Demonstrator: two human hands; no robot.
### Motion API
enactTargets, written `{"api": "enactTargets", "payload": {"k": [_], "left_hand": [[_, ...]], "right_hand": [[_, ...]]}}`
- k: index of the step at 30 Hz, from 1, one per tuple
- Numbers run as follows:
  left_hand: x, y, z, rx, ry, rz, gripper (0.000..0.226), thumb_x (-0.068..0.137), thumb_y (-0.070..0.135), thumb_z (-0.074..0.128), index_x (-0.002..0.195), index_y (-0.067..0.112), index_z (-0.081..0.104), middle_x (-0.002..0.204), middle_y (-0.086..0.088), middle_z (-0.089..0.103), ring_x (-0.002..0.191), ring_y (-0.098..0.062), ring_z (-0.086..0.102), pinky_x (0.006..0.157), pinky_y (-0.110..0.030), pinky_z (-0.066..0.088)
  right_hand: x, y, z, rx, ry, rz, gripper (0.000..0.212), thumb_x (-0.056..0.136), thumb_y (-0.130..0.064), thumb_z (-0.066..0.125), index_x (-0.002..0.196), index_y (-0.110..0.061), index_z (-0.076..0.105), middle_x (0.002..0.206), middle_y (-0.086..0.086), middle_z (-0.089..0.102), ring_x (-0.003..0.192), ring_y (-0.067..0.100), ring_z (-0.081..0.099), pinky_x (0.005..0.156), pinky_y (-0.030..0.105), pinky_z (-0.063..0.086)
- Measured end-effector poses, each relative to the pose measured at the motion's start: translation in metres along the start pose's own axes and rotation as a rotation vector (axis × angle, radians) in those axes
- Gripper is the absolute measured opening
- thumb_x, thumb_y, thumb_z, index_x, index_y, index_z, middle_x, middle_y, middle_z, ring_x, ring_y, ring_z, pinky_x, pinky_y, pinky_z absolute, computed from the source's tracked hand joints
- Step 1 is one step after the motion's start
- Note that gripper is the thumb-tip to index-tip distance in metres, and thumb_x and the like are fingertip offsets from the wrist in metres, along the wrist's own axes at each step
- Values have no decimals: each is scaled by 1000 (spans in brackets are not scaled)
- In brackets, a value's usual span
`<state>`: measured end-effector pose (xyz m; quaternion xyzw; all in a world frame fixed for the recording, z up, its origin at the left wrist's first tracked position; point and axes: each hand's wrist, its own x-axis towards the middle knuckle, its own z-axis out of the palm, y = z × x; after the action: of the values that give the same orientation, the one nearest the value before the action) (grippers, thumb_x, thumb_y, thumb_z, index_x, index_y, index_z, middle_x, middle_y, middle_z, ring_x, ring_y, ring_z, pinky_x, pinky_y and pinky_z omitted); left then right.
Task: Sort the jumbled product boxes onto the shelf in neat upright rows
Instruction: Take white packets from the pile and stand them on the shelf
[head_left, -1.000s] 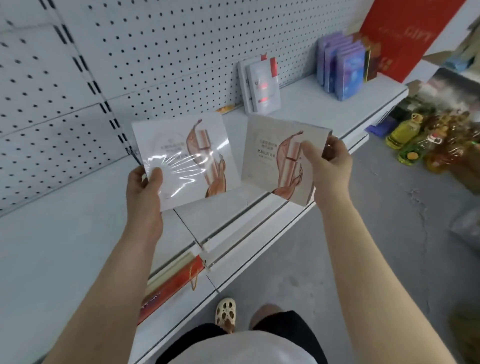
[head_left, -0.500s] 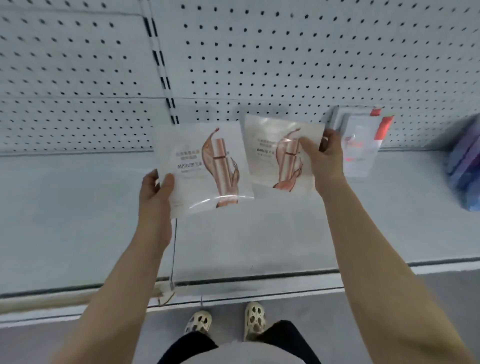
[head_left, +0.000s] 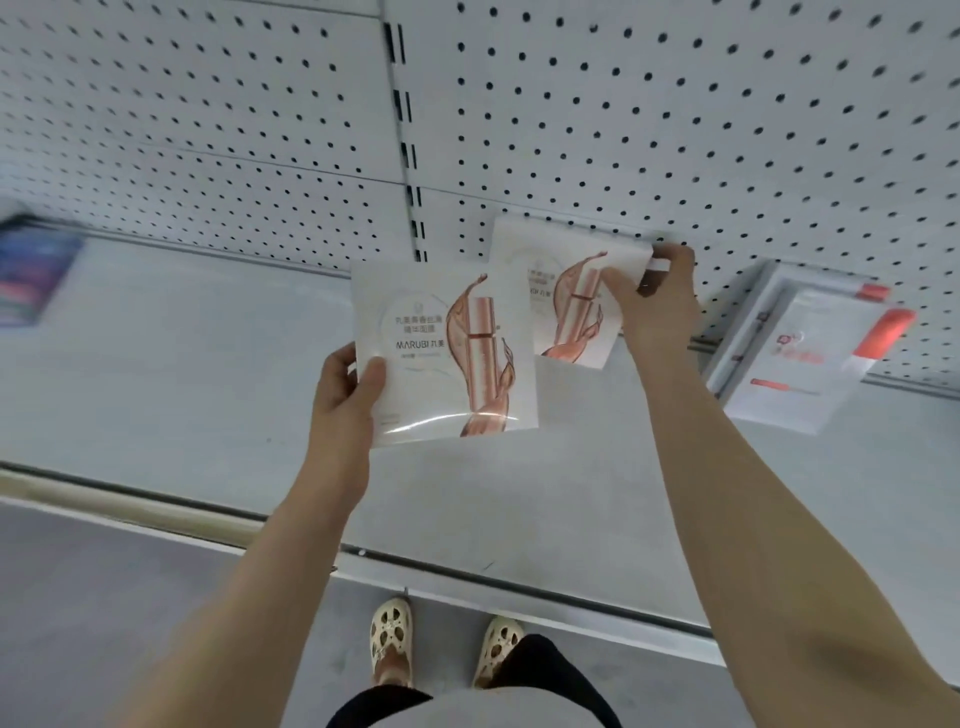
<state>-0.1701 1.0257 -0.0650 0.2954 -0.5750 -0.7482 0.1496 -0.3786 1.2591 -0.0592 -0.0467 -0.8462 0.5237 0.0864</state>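
Two flat white product boxes printed with a rose-gold bottle are held over the grey shelf (head_left: 171, 374). My left hand (head_left: 345, 387) grips the nearer box (head_left: 441, 353) by its lower left corner, face toward me. My right hand (head_left: 657, 301) holds the second box (head_left: 563, 291) at its top right corner, further back near the pegboard wall (head_left: 623, 114); its left side is hidden behind the first box.
White boxes with red-orange trim (head_left: 810, 348) lean against the pegboard at the right. A blurred purple-blue box (head_left: 31, 275) lies at the far left of the shelf. The shelf's front rail (head_left: 519, 577) runs above my feet (head_left: 447, 639).
The view has swung left along the shelf. My right hand carried its box back toward the pegboard, partly behind the left box. The left hand's box came nearer and lower.
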Motion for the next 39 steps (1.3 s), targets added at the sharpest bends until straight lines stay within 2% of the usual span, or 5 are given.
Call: {"api": "enactTargets", "payload": {"k": [3, 9, 15, 22, 39], "left_hand": [[-2, 0, 0, -2, -17, -7, 22, 98, 24, 55, 120, 23, 55, 115, -4, 70, 101, -24, 69, 78, -39, 56], [-7, 0, 2, -4, -52, -37, 27, 98, 24, 55, 124, 20, 54, 119, -6, 68, 104, -28, 68, 85, -46, 56], [-8, 0, 7, 3, -88, -32, 29, 98, 22, 54, 127, 19, 53, 114, -2, 70, 104, -25, 68, 87, -44, 56], [-6, -9, 22, -1, -192, -62, 29, 99, 22, 53, 128, 18, 54, 119, -2, 69, 103, -19, 68, 76, -30, 56], [21, -41, 78, 595, -308, 4, 61, 94, 17, 55, 149, 25, 31, 146, -1, 44, 130, -17, 46, 110, -42, 40]], "right_hand": [[-1, -2, 2, -28, 15, -34, 52, 81, -36, 74, 124, -20, 49, 76, -25, 56, 68, -6, 57, 63, 12, 43], [-2, 1, 0, 9, -61, 13, 44, 84, -32, 72, 122, -21, 51, 87, -18, 62, 84, 14, 66, 83, 45, 58], [-18, -15, -5, -91, 32, -49, 40, 91, -37, 64, 125, -19, 53, 115, 2, 58, 97, 16, 60, 87, 43, 54], [-52, -31, -19, 265, -608, 53, 30, 89, -31, 72, 116, -27, 60, 95, -2, 74, 81, 14, 72, 66, 23, 58], [-32, 1, -23, -122, -244, -157, 50, 82, -24, 75, 127, -23, 52, 128, 5, 42, 110, 20, 53, 98, 38, 49]]}}
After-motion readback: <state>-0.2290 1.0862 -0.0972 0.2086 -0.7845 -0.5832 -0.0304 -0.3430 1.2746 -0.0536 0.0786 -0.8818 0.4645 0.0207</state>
